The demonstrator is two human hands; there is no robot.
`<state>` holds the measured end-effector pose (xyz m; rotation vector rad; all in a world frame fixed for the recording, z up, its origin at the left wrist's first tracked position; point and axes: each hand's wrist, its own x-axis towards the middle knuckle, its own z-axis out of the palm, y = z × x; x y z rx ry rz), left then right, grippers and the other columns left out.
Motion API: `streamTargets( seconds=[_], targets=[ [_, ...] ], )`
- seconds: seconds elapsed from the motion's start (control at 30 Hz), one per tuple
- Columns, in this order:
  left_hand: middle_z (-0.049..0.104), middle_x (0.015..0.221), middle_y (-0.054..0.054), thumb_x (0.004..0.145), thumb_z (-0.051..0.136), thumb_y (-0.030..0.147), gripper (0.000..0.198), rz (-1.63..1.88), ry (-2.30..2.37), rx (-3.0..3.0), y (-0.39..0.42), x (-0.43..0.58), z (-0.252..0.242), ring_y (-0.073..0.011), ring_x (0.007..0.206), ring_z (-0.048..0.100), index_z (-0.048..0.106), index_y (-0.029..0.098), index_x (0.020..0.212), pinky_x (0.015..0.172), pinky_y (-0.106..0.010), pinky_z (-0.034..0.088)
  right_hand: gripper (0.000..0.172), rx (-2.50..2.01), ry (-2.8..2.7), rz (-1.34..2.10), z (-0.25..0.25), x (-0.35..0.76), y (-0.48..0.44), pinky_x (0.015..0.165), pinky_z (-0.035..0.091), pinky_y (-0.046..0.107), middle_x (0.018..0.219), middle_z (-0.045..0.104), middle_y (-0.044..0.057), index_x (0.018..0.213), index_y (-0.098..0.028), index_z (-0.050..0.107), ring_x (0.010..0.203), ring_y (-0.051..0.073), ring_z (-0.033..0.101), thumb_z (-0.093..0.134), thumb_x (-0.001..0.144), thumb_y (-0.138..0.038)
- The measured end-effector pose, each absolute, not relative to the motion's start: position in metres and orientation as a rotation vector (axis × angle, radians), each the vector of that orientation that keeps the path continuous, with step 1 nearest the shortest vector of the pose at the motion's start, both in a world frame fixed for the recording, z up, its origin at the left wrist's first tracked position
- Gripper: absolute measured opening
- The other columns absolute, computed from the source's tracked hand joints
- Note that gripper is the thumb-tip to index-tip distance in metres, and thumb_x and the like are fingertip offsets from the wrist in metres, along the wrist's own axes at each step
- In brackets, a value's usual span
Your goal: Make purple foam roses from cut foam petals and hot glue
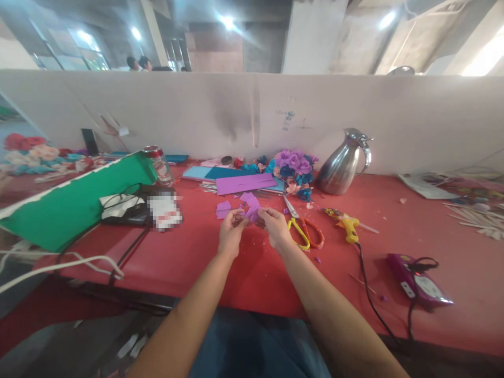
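Over the red table, both hands pinch a small piece of purple paper [252,212] between them. My left hand [231,231] has its fingers closed at the paper's left side. My right hand [275,226] grips the right side, thumb and fingers pressed together. Just left of them lies a cut purple piece [223,210]. Beyond the hands rests a larger purple paper strip [246,184]. Scissors [301,226] with yellow and orange handles lie right of my right hand. Farther right is a yellow hot glue gun [348,228].
A bunch of paper flowers [295,165] and a steel jug [342,168] stand at the back. On the left are a green board [79,205] and a glass jar [159,168]. A purple power box [419,281] with cords lies front right, sticks [472,218] behind it.
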<state>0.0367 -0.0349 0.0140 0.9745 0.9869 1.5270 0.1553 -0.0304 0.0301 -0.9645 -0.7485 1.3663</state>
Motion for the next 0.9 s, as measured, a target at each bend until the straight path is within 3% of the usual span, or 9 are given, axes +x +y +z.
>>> streamTargets(
  seconds=[0.3, 0.77, 0.9],
  targets=[
    [0.059, 0.072, 0.003, 0.06, 0.075, 0.022, 0.032, 1.547, 1.019, 0.986, -0.0373, 0.0376, 0.0179, -0.0119, 0.068, 0.058, 0.06, 0.018, 0.089, 0.07, -0.025, 0.044, 0.019, -0.955, -0.749, 1.377, 0.0334, 0.1547, -0.0327, 0.066, 0.049, 0.027, 0.06, 0.065, -0.002, 0.066, -0.019, 0.06, 0.058, 0.013, 0.061, 0.071, 0.057, -0.031],
    [0.062, 0.078, 0.001, 0.062, 0.078, 0.027, 0.033, 1.461, 1.096, 1.083, -0.0426, 0.0392, 0.0193, -0.012, 0.063, 0.06, 0.066, 0.019, 0.091, 0.069, -0.025, 0.044, 0.027, -0.984, -0.851, 1.261, 0.0293, 0.1552, -0.0322, 0.066, 0.048, 0.026, 0.07, 0.069, 0.001, 0.072, -0.018, 0.064, 0.064, 0.012, 0.058, 0.074, 0.056, -0.037],
    [0.067, 0.078, -0.002, 0.063, 0.077, 0.029, 0.023, 1.424, 1.129, 1.109, -0.0407, 0.0395, 0.0143, -0.0144, 0.068, 0.06, 0.069, 0.018, 0.081, 0.071, -0.026, 0.043, 0.025, -0.985, -0.833, 1.269, 0.03, 0.1559, -0.0324, 0.065, 0.047, 0.025, 0.066, 0.066, -0.001, 0.071, -0.018, 0.064, 0.06, 0.01, 0.056, 0.073, 0.056, -0.036]
  ],
)
